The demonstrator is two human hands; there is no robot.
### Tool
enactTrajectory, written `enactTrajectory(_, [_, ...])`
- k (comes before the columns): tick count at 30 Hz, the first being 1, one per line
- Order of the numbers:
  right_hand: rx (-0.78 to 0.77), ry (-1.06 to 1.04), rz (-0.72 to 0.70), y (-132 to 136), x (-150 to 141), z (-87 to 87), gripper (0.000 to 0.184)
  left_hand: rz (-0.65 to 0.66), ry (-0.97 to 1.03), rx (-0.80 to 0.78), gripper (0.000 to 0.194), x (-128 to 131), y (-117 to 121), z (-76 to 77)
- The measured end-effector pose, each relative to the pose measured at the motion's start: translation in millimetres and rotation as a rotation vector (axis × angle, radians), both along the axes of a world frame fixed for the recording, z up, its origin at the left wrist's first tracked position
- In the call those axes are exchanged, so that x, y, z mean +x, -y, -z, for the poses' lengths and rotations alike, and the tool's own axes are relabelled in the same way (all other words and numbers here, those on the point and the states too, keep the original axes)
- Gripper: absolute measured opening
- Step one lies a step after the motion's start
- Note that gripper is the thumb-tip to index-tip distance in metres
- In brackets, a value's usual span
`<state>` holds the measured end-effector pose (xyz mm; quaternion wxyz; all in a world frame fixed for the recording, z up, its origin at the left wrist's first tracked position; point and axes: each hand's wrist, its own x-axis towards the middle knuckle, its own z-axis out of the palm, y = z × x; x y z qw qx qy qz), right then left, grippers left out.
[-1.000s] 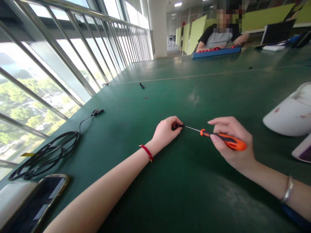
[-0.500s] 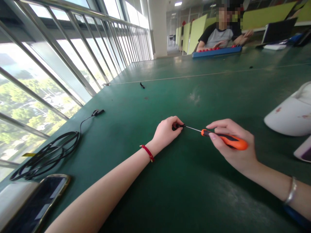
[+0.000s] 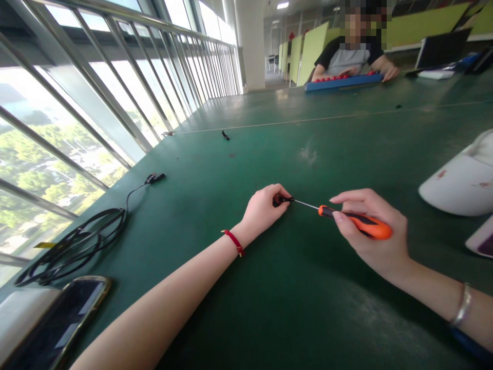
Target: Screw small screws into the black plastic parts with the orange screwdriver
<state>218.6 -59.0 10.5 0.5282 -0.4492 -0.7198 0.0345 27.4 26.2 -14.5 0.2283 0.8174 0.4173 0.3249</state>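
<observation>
Between the thumb and fingers of my left hand is a small black part, pinched near the green tabletop. Its kind is too small to make out, and my fingers cover some of it. My right hand holds a screwdriver by its orange and black handle, thumb along the near side. The thin metal shaft points left, and its tip meets the right end of the black part. A red cord circles my left wrist; a silver bangle is on the right one.
A coiled black cable lies at the left, with a phone in front of it. White containers stand at the right edge. A small black piece rests farther back. Across the table, a person sits behind a blue tray.
My right hand has shifted slightly around the screwdriver handle; its shaft stays at the black part. My left hand keeps its place. The person opposite has lowered a hand to the tray's end.
</observation>
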Motion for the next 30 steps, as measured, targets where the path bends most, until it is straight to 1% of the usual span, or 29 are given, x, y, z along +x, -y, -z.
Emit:
enactTrajectory(4, [0.102, -0.086, -0.022, -4.4, 1.6, 4.5, 0.034, 0.001, -0.012, 0.005, 0.010, -0.4, 0.1, -0.5])
enactTrajectory(6, [0.108, -0.101, -0.080, -6.4, 3.7, 5.6, 0.044, 0.002, -0.014, 0.005, 0.011, -0.5, 0.0, -0.7])
enactTrajectory(7, [0.088, -0.086, -0.106, -6.4, 4.4, 5.1, 0.045, 0.002, -0.015, 0.005, 0.011, -0.5, -0.1, -0.6])
enactTrajectory(9, [0.044, -0.014, -0.118, -4.6, 4.7, 2.7, 0.037, 0.003, -0.016, 0.002, 0.011, -0.4, -0.3, -0.5])
enactTrajectory(11, [0.028, 0.059, -0.077, -1.6, 3.6, -0.3, 0.021, 0.002, -0.016, 0.000, 0.011, -0.3, -0.5, -0.4])
enactTrajectory(12, [0.024, 0.076, -0.057, -0.4, 2.7, -1.3, 0.015, 0.002, -0.014, 0.000, 0.011, -0.2, -0.5, -0.3])
enactTrajectory(13, [0.024, 0.073, -0.047, 0.2, 1.9, -1.6, 0.014, 0.003, -0.010, 0.000, 0.011, -0.2, -0.6, -0.3])
enactTrajectory(15, [0.048, 0.023, -0.041, -0.5, 1.1, 0.0, 0.020, 0.007, -0.006, 0.000, 0.011, -0.2, -0.6, -0.3])
enactTrajectory(18, [0.117, -0.088, -0.054, -4.5, 2.2, 5.0, 0.037, 0.009, -0.005, 0.001, 0.010, -0.4, -0.6, -0.3])
enactTrajectory(20, [0.092, -0.112, -0.086, -6.0, 3.5, 6.2, 0.045, 0.012, -0.007, 0.001, 0.010, -0.5, -0.8, -0.2])
enactTrajectory(21, [0.062, -0.093, -0.090, -5.8, 3.9, 5.6, 0.044, 0.013, -0.007, 0.000, 0.010, -0.5, -1.0, 0.0])
enactTrajectory(22, [0.037, -0.057, -0.081, -5.0, 3.9, 4.4, 0.038, 0.012, -0.007, -0.002, 0.010, -0.4, -1.1, 0.1])
enactTrajectory(25, [0.024, 0.058, -0.011, -1.0, 2.2, -0.3, 0.015, 0.004, -0.002, -0.005, 0.011, -0.2, -1.5, 0.7])
enactTrajectory(26, [0.027, 0.070, 0.000, -0.1, 1.4, -1.1, 0.012, 0.003, 0.000, -0.005, 0.011, -0.2, -1.6, 0.9])
enactTrajectory(28, [0.043, 0.040, -0.012, -0.2, 0.4, -0.3, 0.015, 0.003, -0.001, -0.004, 0.010, -0.1, -1.6, 1.2])
enactTrajectory(30, [0.084, -0.031, -0.027, -2.4, 0.7, 2.9, 0.027, 0.002, -0.005, -0.001, 0.010, -0.2, -1.5, 1.3])
